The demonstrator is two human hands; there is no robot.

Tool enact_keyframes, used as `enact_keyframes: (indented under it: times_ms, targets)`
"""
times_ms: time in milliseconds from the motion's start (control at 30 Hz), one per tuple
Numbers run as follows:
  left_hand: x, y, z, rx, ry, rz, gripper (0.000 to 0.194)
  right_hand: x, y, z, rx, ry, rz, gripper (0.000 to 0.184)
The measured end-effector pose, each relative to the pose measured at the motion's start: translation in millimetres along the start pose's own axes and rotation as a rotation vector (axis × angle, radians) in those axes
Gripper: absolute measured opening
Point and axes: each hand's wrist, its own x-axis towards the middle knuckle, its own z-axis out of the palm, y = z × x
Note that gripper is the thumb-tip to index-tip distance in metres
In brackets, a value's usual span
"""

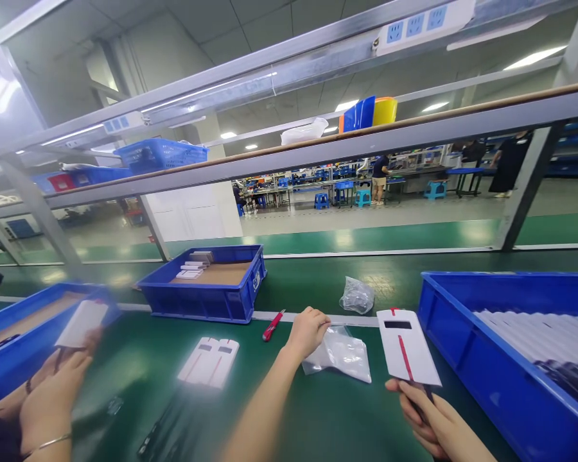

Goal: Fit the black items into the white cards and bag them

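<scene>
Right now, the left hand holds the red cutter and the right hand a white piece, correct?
No: the head view shows the left hand at clear plastic bags; the red cutter lies apart. The right hand does hold a white piece.

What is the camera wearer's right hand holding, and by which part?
The right hand holds a flat, white, rectangular panel with a red stripe, by its dark, slim handle.

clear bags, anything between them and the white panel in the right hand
Nothing visible: only green tabletop shows between the white panel in the right hand and the clear bags at the left hand. The crumpled plastic lies farther back, off that line.
</scene>
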Motion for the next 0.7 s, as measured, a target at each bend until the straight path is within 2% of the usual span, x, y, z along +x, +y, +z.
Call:
enact_keyframes:
  times_ms: [200,333,467,600,700]
  targets:
    - [-8,6,-4.2,-0.371,0.138,-0.079,0.013,37,2,8,-0.339,0.086,-0.252,0.052]
    - [-14,8,-21.0,-0.640,0.336,-0.169,0.018,51,4,10,-0.598,0.114,-0.377,0.049]
    - [-29,5,-51.7,-0.871,0.569,-0.278,0.026,44,3,9,-0.950,0.220,-0.575,0.026]
    - [-57,4,-82.1,-1.007,0.675,-0.378,0.037,25,1,16,-1.209,0.275,-0.829,0.051]
    - [-82,12,-96.3,-1.037,0.686,-0.439,0.043,11,0,24,-1.303,0.274,-0.976,0.053]
